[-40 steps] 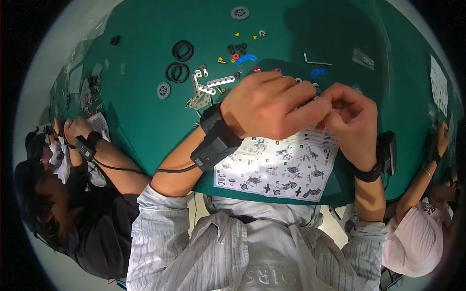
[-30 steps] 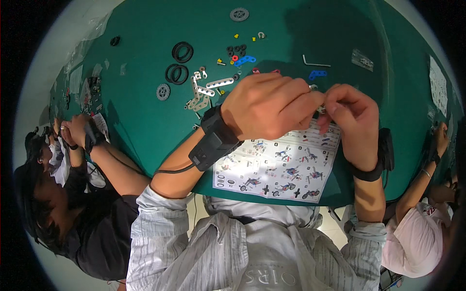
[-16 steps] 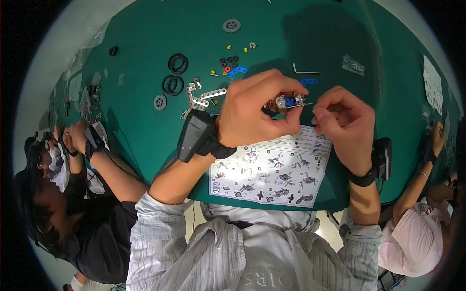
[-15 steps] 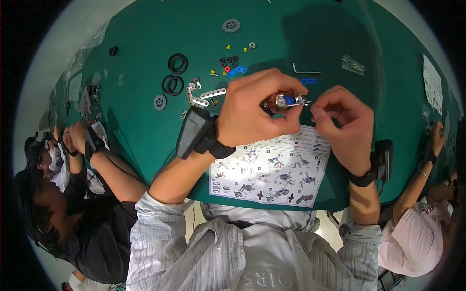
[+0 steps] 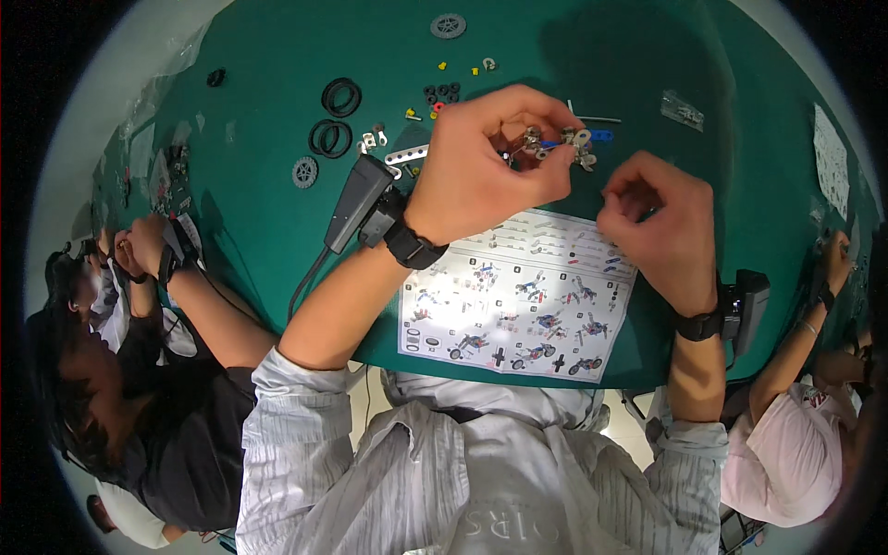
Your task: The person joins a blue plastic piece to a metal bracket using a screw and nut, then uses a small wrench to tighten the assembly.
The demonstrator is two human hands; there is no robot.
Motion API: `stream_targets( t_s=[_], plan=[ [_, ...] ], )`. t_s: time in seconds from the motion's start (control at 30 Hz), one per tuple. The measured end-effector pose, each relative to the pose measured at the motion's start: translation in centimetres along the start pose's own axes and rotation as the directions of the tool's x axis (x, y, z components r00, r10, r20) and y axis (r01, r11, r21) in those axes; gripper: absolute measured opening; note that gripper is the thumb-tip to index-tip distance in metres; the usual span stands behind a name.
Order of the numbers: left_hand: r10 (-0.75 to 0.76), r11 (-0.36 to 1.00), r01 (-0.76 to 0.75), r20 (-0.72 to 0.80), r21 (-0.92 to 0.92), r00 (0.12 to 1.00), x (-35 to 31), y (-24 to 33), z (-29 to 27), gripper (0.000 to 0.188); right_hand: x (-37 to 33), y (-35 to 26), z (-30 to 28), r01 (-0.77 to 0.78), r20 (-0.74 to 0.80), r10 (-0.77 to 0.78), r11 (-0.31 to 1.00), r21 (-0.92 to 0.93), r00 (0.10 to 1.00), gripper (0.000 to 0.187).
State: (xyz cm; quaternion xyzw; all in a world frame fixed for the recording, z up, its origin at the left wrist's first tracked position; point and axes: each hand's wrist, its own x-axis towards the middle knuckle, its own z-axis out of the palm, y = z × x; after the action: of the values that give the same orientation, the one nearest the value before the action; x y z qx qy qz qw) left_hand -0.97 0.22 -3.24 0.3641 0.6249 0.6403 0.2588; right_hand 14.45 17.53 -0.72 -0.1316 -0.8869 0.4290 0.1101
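My left hand (image 5: 486, 176) is closed around a small assembly (image 5: 581, 146) of silver metal pieces with a blue part, its fingers hiding some of it. Lower and to the right, apart from that assembly, my right hand (image 5: 671, 227) has its thumb and fingers curled together in a pinch. Whatever it may hold is too small or hidden to make out. Beneath both hands lies a printed instruction sheet (image 5: 462, 310) with step drawings. Just beyond the assembly are a blue perforated strip (image 5: 601, 135) and a hex key (image 5: 599, 118).
Black tyres (image 5: 341, 96), a grey spoked wheel (image 5: 304, 172) and a silver perforated strip (image 5: 405, 155) lie left of my hands. Farther off are small black rings (image 5: 442, 93) and another grey wheel (image 5: 449, 26). A small clear bag (image 5: 683, 111) lies right. People work at both sides.
My left hand has turned the assembly, so other silver pieces show, and carried it away from my right hand. The gap between the assembly and my right fingertips has widened.
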Motion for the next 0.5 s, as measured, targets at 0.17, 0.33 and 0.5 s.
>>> stream_targets(
  t_s=[0.17,0.33,0.5],
  plan=[
    [-0.014,0.999,0.014,0.016,0.036,1.0,-0.04,-0.15,-0.16,0.029,0.12,0.02,0.0,0.001,0.024,0.0,0.999,-0.054,1.0,0.014],
    [-0.012,1.0,0.012,0.022,0.003,1.0,-0.05,-0.41,-0.24,0.029,0.08,0.27,0.17,0.025,0.037,-0.024,1.0,-0.012,0.999,0.013],
    [-0.043,0.999,0.043,0.031,0.01,0.999,0.0,0.01,-0.13,0.028,0.02,0.3,0.18,0.049,0.041,-0.047,0.998,-0.04,0.998,0.013]
  ],
)
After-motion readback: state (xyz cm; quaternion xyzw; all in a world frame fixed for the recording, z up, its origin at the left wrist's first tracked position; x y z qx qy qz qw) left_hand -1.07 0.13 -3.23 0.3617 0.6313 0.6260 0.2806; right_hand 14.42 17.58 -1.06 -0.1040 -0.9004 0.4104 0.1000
